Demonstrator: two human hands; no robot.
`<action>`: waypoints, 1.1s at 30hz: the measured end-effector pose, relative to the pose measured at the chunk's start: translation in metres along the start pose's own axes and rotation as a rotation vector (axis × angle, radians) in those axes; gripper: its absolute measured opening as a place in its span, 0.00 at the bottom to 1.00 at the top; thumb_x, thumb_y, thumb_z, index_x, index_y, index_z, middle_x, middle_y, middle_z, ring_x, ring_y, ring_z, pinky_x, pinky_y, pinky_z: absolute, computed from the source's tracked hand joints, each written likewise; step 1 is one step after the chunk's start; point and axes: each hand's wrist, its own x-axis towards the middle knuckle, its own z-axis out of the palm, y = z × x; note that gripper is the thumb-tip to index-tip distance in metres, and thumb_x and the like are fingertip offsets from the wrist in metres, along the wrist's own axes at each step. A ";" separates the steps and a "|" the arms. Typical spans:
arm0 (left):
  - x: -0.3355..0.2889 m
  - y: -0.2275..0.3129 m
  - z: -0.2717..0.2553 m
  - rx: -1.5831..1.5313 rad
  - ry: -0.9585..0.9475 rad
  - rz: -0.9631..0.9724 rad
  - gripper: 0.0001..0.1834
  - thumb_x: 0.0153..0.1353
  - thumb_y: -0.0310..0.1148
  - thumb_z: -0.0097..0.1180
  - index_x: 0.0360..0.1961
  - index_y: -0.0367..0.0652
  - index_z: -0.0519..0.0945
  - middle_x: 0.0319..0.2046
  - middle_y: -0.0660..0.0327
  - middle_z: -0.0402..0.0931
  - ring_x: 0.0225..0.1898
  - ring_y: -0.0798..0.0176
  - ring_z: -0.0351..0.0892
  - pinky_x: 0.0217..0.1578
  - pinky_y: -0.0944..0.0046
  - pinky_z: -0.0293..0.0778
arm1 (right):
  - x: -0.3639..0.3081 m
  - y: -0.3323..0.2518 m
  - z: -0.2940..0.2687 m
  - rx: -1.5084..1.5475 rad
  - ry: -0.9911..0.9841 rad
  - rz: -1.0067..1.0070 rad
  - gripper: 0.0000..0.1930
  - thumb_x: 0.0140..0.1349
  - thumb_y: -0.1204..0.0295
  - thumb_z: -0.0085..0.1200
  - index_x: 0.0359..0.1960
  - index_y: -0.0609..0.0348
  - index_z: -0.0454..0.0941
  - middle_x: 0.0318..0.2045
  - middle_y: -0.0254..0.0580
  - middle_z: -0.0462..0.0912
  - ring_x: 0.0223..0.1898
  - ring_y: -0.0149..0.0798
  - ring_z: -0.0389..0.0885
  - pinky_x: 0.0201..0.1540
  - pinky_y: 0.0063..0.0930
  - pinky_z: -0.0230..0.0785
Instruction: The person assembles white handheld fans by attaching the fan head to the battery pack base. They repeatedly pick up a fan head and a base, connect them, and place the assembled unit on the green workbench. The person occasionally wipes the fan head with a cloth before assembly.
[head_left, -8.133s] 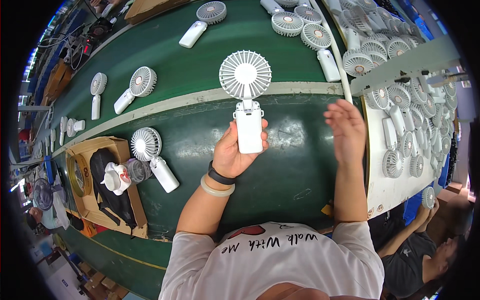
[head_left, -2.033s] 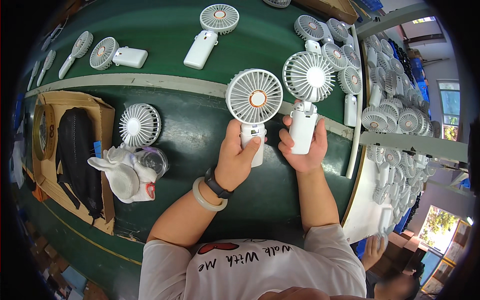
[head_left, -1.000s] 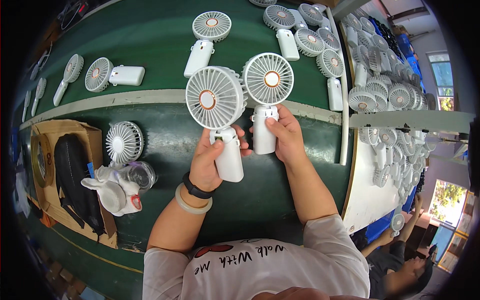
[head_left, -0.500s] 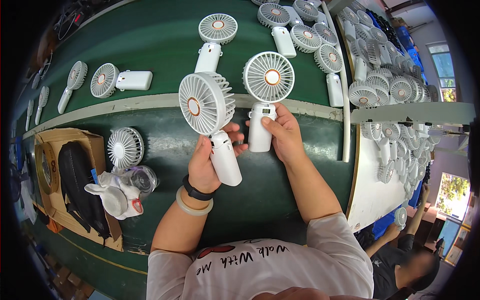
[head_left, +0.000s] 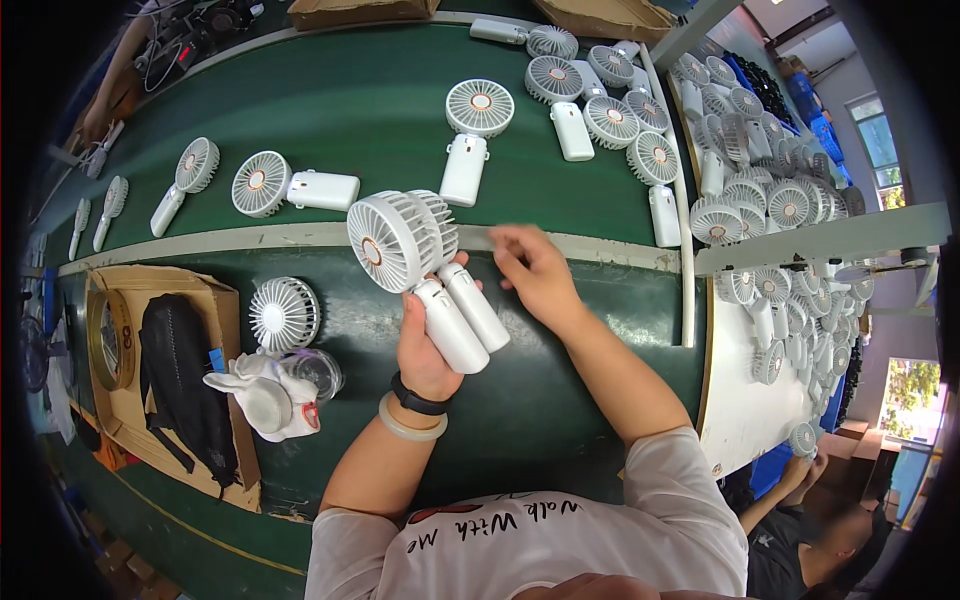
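Two white handheld fans are bunched side by side in my left hand (head_left: pixel 424 352), which is closed around their handles. The nearer fan (head_left: pixel 452 330) has a round grille with an orange ring at its centre. Tucked against it, the second fan (head_left: pixel 476 307) has its grille partly hidden behind the first. My right hand (head_left: pixel 538 278) is apart from them, to the right, over the belt's pale edge rail; it holds nothing, its fingers are apart and slightly blurred. Beyond the hands, another white fan (head_left: pixel 466 168) lies on the green belt.
More fans lie leftward along the green belt (head_left: pixel 360 90), with a cluster (head_left: pixel 611 120) at its far right. A cardboard box (head_left: pixel 222 400) with a black pouch, a standing fan (head_left: pixel 284 313) and a white figurine (head_left: pixel 268 398) are left. Many fans crowd the right-hand table (head_left: pixel 735 400), near another person.
The fan from my right hand is now in my left hand beside the first one. My right hand has let go and moved slightly away. The view has shifted, and the belt fans appear further right.
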 end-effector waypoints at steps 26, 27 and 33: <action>-0.005 0.002 0.011 -0.301 -0.170 -0.424 0.41 0.50 0.63 0.54 0.55 0.43 0.64 0.45 0.57 0.69 0.43 0.60 0.71 0.42 0.60 0.68 | -0.051 0.015 -0.035 1.443 -0.466 0.161 0.29 0.64 0.53 0.40 0.61 0.56 0.56 0.42 0.46 0.71 0.31 0.38 0.70 0.30 0.31 0.66; -0.004 0.002 0.011 -0.286 -0.175 -0.423 0.41 0.48 0.64 0.55 0.54 0.44 0.64 0.45 0.58 0.68 0.43 0.59 0.70 0.41 0.60 0.67 | -0.051 0.015 -0.035 1.424 -0.459 0.146 0.29 0.64 0.52 0.38 0.61 0.56 0.56 0.42 0.46 0.71 0.31 0.38 0.70 0.30 0.30 0.66; -0.006 0.004 0.013 -0.297 -0.190 -0.431 0.41 0.47 0.63 0.56 0.54 0.44 0.64 0.44 0.58 0.68 0.42 0.59 0.69 0.40 0.59 0.67 | -0.051 0.015 -0.032 1.375 -0.428 0.128 0.31 0.67 0.46 0.26 0.60 0.56 0.58 0.43 0.47 0.73 0.31 0.38 0.71 0.30 0.30 0.67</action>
